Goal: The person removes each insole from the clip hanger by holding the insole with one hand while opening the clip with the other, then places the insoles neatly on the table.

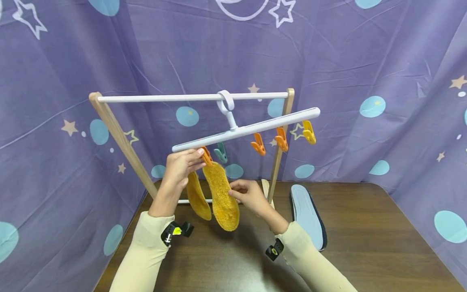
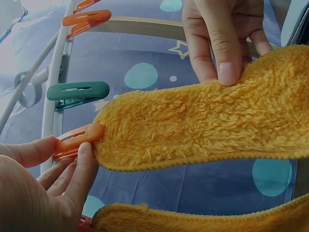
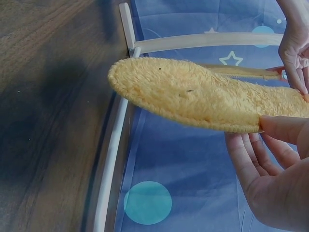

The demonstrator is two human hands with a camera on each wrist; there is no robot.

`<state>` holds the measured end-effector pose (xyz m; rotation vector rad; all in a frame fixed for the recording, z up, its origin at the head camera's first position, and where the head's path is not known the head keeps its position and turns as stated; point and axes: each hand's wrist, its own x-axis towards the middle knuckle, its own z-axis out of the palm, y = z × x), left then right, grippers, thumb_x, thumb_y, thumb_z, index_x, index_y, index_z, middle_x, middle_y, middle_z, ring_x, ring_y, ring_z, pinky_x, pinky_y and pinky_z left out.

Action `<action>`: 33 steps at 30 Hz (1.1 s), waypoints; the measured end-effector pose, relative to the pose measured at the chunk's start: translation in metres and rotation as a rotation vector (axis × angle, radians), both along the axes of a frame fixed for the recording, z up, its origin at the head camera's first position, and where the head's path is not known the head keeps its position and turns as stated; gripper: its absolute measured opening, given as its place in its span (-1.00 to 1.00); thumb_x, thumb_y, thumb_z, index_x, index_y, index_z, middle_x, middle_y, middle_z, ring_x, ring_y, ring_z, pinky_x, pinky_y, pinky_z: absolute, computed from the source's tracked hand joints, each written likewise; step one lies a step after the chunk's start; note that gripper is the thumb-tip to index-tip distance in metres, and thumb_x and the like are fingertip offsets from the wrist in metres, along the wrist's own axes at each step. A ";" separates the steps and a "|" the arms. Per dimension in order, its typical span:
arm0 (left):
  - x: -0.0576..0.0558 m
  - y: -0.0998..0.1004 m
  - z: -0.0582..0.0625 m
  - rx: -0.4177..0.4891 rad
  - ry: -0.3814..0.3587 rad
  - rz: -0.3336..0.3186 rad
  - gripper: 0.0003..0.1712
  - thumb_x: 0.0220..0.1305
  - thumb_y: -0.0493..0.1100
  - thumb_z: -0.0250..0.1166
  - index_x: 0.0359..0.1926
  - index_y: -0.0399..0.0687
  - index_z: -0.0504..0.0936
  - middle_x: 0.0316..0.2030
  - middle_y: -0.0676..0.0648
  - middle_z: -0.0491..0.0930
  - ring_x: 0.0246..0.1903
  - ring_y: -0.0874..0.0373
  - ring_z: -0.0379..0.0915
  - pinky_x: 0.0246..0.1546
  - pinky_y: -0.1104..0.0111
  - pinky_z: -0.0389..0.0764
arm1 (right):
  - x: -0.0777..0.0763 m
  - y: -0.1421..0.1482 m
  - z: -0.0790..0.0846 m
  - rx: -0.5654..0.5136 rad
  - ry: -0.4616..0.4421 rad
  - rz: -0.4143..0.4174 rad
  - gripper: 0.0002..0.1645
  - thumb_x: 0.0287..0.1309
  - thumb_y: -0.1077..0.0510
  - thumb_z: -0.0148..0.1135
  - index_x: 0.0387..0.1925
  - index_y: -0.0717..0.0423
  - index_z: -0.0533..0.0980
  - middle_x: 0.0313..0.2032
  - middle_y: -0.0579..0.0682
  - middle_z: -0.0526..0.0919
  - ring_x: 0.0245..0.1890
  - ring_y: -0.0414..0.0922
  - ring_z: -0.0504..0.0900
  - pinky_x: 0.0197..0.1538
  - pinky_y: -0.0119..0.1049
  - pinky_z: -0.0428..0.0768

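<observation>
A fuzzy yellow insole (image 1: 223, 199) hangs heel-up from an orange clip (image 2: 81, 137) under the white hanger (image 1: 255, 127). My left hand (image 1: 179, 167) pinches that clip between thumb and fingers, at the insole's narrow end. With thumb and fingertips, my right hand (image 1: 252, 198) pinches the insole's right edge about midway down. Behind and left of it hangs a second yellow insole (image 1: 198, 198); its clip is mostly hidden by my left hand in the head view. The hanger tilts down to the left, its hook (image 1: 226, 101) around the white rod (image 1: 157, 98).
Further along the hanger hang a green clip (image 1: 220, 153), two orange clips and a yellow clip (image 1: 309, 132). A wooden frame (image 1: 124, 142) carries the rod. On the brown table (image 1: 368, 235), a light blue insole (image 1: 306, 215) with a dark edge lies to the right.
</observation>
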<state>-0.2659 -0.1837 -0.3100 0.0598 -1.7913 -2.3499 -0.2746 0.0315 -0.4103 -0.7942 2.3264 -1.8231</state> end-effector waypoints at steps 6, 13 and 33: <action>-0.001 -0.001 -0.001 -0.002 -0.001 0.003 -0.70 0.36 -0.36 0.31 -0.49 0.03 0.76 -0.51 0.06 0.76 -0.49 0.25 0.70 -0.30 0.42 0.77 | -0.002 0.000 -0.006 -0.007 0.011 -0.022 -0.78 0.32 0.30 0.30 -0.08 0.40 0.65 -0.18 0.37 0.74 -0.28 0.07 0.70 -0.37 -0.52 0.58; 0.000 -0.001 -0.001 0.003 -0.001 0.007 -0.71 0.36 -0.36 0.32 -0.49 0.02 0.76 -0.51 0.06 0.76 -0.49 0.25 0.70 -0.31 0.43 0.77 | -0.002 0.000 -0.008 -0.025 0.016 -0.022 -0.79 0.30 0.25 0.34 -0.11 0.33 0.68 -0.21 0.29 0.76 -0.36 -0.16 0.65 -0.37 -0.48 0.61; 0.000 -0.001 0.000 -0.034 0.028 0.045 -0.84 0.34 -0.36 0.33 -0.35 -0.11 0.78 -0.49 0.08 0.76 -0.46 0.25 0.71 -0.30 0.43 0.76 | -0.005 0.000 -0.011 0.005 0.018 -0.032 -0.83 0.29 0.27 0.34 -0.13 0.29 0.69 -0.23 0.24 0.77 -0.38 -0.16 0.64 -0.34 -0.38 0.65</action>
